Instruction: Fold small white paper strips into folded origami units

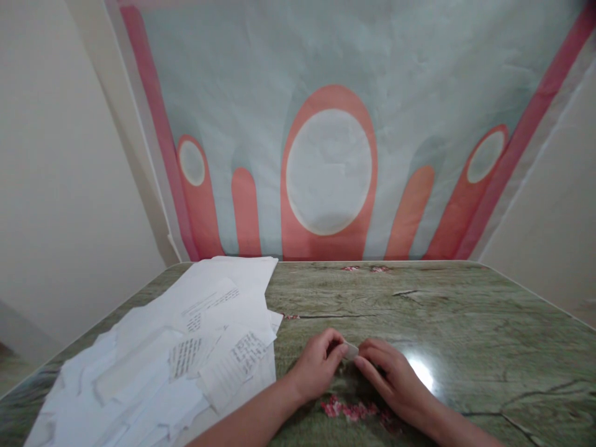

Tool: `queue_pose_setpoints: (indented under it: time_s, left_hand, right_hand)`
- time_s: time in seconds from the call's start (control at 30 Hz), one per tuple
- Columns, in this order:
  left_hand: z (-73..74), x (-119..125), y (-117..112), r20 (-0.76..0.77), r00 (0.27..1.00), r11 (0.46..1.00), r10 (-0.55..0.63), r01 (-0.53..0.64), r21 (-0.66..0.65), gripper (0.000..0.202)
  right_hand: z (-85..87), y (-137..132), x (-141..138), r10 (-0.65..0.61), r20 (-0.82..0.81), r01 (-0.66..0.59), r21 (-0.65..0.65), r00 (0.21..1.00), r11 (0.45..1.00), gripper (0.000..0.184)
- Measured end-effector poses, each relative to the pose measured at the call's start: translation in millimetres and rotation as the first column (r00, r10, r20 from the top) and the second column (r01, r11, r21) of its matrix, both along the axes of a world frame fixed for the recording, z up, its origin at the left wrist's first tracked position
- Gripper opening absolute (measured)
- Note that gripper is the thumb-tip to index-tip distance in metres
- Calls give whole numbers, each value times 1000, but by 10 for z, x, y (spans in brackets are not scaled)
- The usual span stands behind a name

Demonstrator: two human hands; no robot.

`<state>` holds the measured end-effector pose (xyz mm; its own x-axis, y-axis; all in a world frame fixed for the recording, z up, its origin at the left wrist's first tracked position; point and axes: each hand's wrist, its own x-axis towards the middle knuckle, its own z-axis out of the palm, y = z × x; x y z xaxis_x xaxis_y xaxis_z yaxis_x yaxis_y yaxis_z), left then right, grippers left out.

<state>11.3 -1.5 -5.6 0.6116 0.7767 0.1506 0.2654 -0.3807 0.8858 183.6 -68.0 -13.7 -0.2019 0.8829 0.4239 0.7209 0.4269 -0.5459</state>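
Between my two hands is a small whitish piece (351, 351), perhaps folded paper; its kind is too small to make out for certain. My left hand (321, 362) pinches its left end between thumb and fingers. At the right end, the closed thumb and fingers of my right hand (388, 375) grip it too. Both hands are just above the wood-patterned table (470, 347), near its front middle. To the left of my left hand lies a large spread of white papers (237, 329), some with printed or written lines.
The papers overlap in a loose heap over the table's left part. Pink flower prints (349, 408) mark the tabletop, and a lamp reflection shines right of my right hand. Behind the table hangs a grey-green backdrop (251, 81) with coral shapes, between pale walls.
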Motion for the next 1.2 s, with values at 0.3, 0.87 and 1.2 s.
queue_pose_setpoints:
  time_s: [0.3,0.87,1.2]
  left_hand:
    - [114,-19,-16,5,994,994,-110,111,-23,20]
    - [101,-35,-66,-3,999,993,-46,46,111,19]
    - [71,-65,-59,-283,959,817,13,153,557,4]
  right_hand:
    - [-84,31,140,14,129,-47,260,992,965,29]
    - [-1,38,135,87,314,-185,296,945,937,18]
    - [-92,50,114,-23,311,-45,207,950,977,17]
